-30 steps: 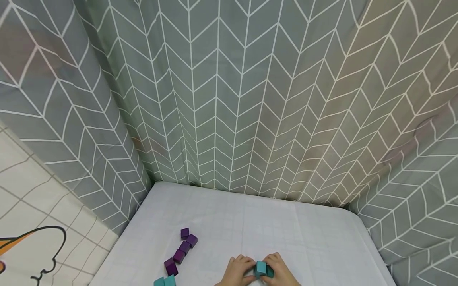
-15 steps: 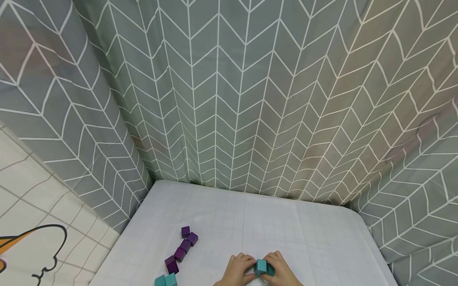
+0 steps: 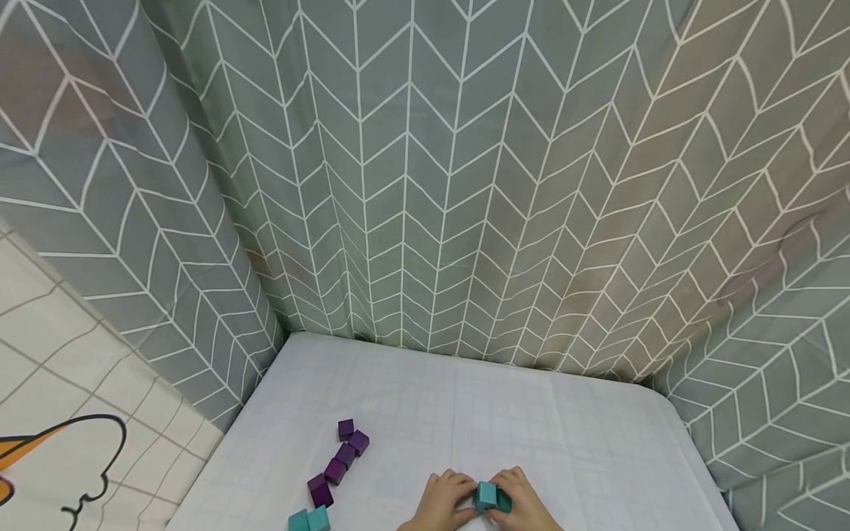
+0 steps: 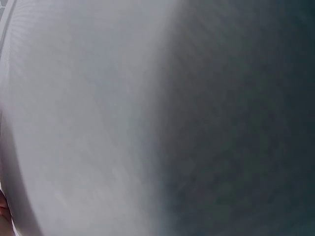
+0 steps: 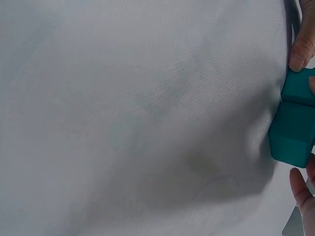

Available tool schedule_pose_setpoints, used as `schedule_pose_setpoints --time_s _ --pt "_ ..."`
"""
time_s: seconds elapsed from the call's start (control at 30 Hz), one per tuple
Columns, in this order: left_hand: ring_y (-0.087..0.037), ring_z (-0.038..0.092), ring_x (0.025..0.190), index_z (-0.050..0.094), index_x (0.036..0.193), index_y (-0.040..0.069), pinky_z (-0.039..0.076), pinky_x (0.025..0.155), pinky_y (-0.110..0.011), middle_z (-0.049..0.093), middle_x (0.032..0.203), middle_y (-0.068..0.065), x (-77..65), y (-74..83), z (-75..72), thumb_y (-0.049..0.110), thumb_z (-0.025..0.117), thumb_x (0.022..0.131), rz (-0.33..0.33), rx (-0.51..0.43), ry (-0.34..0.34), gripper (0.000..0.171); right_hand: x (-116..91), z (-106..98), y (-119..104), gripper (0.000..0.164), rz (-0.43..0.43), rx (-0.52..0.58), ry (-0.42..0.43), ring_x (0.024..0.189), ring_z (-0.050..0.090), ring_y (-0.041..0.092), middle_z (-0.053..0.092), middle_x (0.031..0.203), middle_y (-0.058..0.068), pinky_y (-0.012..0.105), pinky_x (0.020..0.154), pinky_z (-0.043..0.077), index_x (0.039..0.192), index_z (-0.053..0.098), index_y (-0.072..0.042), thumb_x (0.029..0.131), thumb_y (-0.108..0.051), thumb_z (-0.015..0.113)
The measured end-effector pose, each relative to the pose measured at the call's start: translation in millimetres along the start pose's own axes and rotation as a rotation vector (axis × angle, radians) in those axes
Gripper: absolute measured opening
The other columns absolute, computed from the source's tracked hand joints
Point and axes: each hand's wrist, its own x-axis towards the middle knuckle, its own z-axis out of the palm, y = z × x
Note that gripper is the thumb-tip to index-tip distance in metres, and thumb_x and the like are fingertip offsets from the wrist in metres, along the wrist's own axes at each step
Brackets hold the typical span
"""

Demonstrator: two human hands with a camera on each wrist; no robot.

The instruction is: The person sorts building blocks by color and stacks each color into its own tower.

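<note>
Little has moved since the earlier head views: both hands stay closed around the same teal blocks at the near edge of the counter, and only the camera has tipped slightly, so the blocks sit a touch higher in view. The left hand and the right hand meet from opposite sides, fingers curled inward, and pinch a teal cube between them; a second teal cube sits just beside it on the right, touching it and partly under the right hand's fingers. The right wrist view shows the pair as two teal blocks pressed face to face, with a fingertip on the upper one and another finger below (whether a further block lies under them cannot be told). The left wrist view gives only blurred grey cloth. So the held blocks lie directly between the hands, equally near to each, with their joined long axis running left to right across the counter, parallel to its near edge. Well apart, toward the near left corner, a loose crooked line of purple cubes runs away from the near edge, and a spare pair of teal cubes lies at the very bottom of the view, nearer to the left hand than to the right. A grey chevron curtain closes off the far and side edges.
</note>
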Motion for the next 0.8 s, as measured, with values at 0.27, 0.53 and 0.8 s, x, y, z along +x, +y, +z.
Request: schedule_pose_setpoints --time_s 0.27,0.53,0.8 --pt "-0.001 0.047 0.085 0.063 0.106 0.024 0.024 0.059 -0.018 0.058 0.1 0.015 0.7 1.3 0.4 0.046 0.064 0.075 0.008 0.013 0.025 0.039 5 -18 -11 0.082 -0.03 -0.191 -0.007 0.096 0.043 0.017 0.051 0.11 0.006 0.037 0.075 0.043 0.118 0.051 0.004 0.061 -0.05 0.074" --pt "0.0 0.046 0.086 0.063 0.109 0.023 0.024 0.06 -0.018 0.058 0.102 0.015 1.7 -2.0 -0.5 0.045 0.063 0.076 -0.016 -0.006 0.013 0.04 60 -64 -28 0.083 -0.129 -0.215 0.113 0.106 0.042 0.016 0.05 0.117 0.002 0.038 0.083 0.04 0.122 0.049 -0.001 0.059 -0.049 0.075" --pt "-0.002 0.047 0.088 0.063 0.108 0.021 0.029 0.061 -0.021 0.057 0.104 0.013 1.2 -3.2 -3.3 0.045 0.062 0.076 -0.063 -0.06 -0.067 0.04 139 -83 -65 0.071 -0.287 -0.179 0.166 0.107 0.044 0.018 0.051 0.118 0.004 0.036 0.086 0.039 0.121 0.05 -0.003 0.066 -0.04 0.075"
